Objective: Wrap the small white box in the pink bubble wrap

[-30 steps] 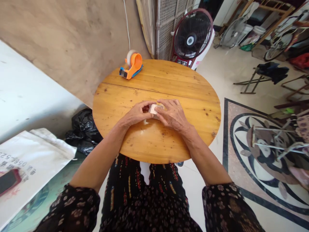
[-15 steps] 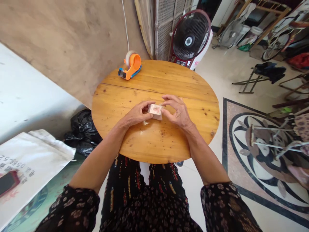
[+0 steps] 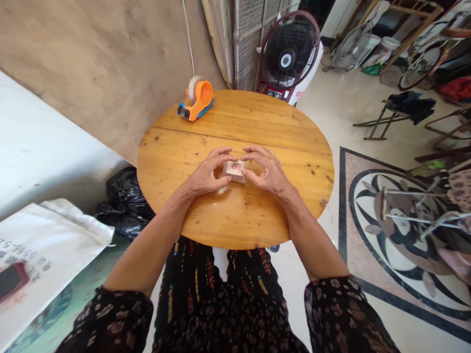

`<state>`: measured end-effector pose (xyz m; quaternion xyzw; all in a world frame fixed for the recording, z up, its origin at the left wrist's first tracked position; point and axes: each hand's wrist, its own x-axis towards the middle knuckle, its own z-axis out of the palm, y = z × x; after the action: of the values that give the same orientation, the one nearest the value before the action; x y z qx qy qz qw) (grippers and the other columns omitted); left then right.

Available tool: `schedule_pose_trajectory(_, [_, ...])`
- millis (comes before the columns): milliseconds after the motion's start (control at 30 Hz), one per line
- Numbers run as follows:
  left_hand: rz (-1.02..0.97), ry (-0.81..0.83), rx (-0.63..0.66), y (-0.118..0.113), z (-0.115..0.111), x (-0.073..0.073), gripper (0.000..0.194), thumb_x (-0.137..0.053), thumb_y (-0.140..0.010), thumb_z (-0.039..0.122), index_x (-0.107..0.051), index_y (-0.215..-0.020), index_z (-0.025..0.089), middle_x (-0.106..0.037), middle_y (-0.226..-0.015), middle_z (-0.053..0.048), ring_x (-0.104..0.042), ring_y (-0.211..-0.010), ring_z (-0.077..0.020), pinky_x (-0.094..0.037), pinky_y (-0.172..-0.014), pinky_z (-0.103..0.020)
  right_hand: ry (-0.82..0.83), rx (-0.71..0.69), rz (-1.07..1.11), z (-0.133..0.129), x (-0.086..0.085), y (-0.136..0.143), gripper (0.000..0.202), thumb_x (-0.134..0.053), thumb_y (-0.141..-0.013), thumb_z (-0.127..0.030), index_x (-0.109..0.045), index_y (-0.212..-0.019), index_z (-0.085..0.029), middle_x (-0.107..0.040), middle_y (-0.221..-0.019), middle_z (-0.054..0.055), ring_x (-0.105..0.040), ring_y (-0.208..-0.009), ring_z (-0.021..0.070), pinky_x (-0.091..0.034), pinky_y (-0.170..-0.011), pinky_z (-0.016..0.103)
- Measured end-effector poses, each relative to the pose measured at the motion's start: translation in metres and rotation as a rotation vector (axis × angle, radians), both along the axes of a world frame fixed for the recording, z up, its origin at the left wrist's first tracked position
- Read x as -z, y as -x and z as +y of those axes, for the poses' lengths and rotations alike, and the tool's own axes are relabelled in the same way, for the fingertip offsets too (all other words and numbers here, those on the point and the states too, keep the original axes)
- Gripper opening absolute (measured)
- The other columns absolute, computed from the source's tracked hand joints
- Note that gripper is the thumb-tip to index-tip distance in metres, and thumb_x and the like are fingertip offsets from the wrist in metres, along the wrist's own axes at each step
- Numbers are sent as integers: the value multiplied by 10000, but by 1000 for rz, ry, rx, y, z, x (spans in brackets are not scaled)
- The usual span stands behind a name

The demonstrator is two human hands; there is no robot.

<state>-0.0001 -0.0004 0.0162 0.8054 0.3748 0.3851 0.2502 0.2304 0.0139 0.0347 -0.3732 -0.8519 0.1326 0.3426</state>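
Note:
A small, pale, box-shaped stack [image 3: 235,169] with a reddish picture on top rests on the round wooden table [image 3: 250,211]. Whether it is a boxed item or loose cards I cannot tell. My left hand [image 3: 208,172] curves around its left side, fingertips at the far left corner and thumb by the near left corner. On the other side, my right hand [image 3: 268,169] has its thumb against the right edge and its fingers bent over the far right corner. Both hands frame the stack lightly, with its top face showing between them.
An orange and blue tape dispenser [image 3: 198,100] stands at the table's far left. Behind the table is a fan [image 3: 289,56]. Black plastic bags [image 3: 127,201] and a white sack [image 3: 55,235] lie to the left. A folding stool [image 3: 392,115] stands off to the right.
My left hand has loosened and spread around the stack, its thumb sliding toward the near corner. The stack now sits lower and flatter to view. My right hand has shifted slightly.

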Motion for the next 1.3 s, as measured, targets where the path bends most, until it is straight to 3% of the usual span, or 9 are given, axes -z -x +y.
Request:
schedule_pose_trajectory(133, [18, -48, -44, -3, -2, -1, 238, -636, -764, 216, -646, -1001, 205, -521, -1403, -122, -517, -1311, -284, -427, -1102, -484, -34, -53, -12, 0, 3, 2, 217, -627, -834, -322, -734, -1007, -244, -629, -1317, 88, -613, -1165, 266, -417, -1003, 467])
schedule_pose_trajectory(267, [23, -67, -46, -3, -1, 2, 184, -641, -768, 213, -649, -952, 200, -529, -1391, -110, -554, -1261, -268, -443, -1091, -481, -54, -56, -51, -1, 5, 3, 193, -614, -847, -295, -755, -973, -257, -640, -1295, 71, -609, -1165, 262, -404, -1010, 472])
schedule_pose_trajectory(467, [44, -77, -57, -4, -2, 3, 186, -629, -770, 190, -624, -955, 209, -550, -1363, -110, -513, -1317, -263, -423, -1109, -477, -72, -56, -12, -2, 1, 4, 168, -594, -847, -288, -751, -879, -237, -667, -1252, 77, -634, -1125, 258, -422, -994, 458])
schedule_pose_trajectory(667, [-41, -35, -50, -5, 0, 5, 447, -662, -747, 228, -556, -1181, 221, -509, -1401, -145, -488, -1327, -287, -553, -902, -401, -54, 33, 42, 0, 2, 3, 230, -583, -848, -297, -730, -1012, -233, -653, -1279, 88, -609, -1175, 269, -440, -993, 450])
schedule_pose_trajectory(867, [-1, -74, -38, -4, 0, 6, 279, -630, -777, 216, -661, -1054, 205, -503, -1396, -121, -546, -1253, -278, -472, -1055, -478, -103, -10, -102, 0, 6, 4, 265, -562, -872, -228, -753, -1049, -278, -632, -1313, 64, -597, -1166, 263, -407, -987, 463])
schedule_pose_trajectory(1067, [2, -43, -34, -4, 1, 8, 225, -640, -778, 240, -674, -999, 219, -510, -1397, -102, -538, -1262, -264, -441, -1090, -486, -125, -54, -195, -4, 0, 7, 276, -579, -837, -158, -755, -1015, -272, -634, -1318, 65, -568, -1176, 287, -382, -986, 482])
schedule_pose_trajectory(1167, [21, -37, -34, -4, -1, 4, 230, -649, -764, 256, -669, -991, 222, -501, -1414, -101, -505, -1310, -280, -403, -1119, -500, -100, -44, -98, -3, 0, 6, 217, -578, -835, -195, -752, -951, -255, -655, -1276, 69, -595, -1151, 276, -411, -981, 473])
schedule_pose_trajectory(1300, [-16, -26, -49, -1, -4, -3, 355, -656, -732, 291, -636, -1078, 217, -482, -1445, -120, -440, -1378, -326, -334, -1158, -534, -45, 106, 181, 3, 0, 2, 176, -531, -874, -265, -704, -859, -239, -690, -1147, 75, -643, -1067, 245, -479, -965, 438])
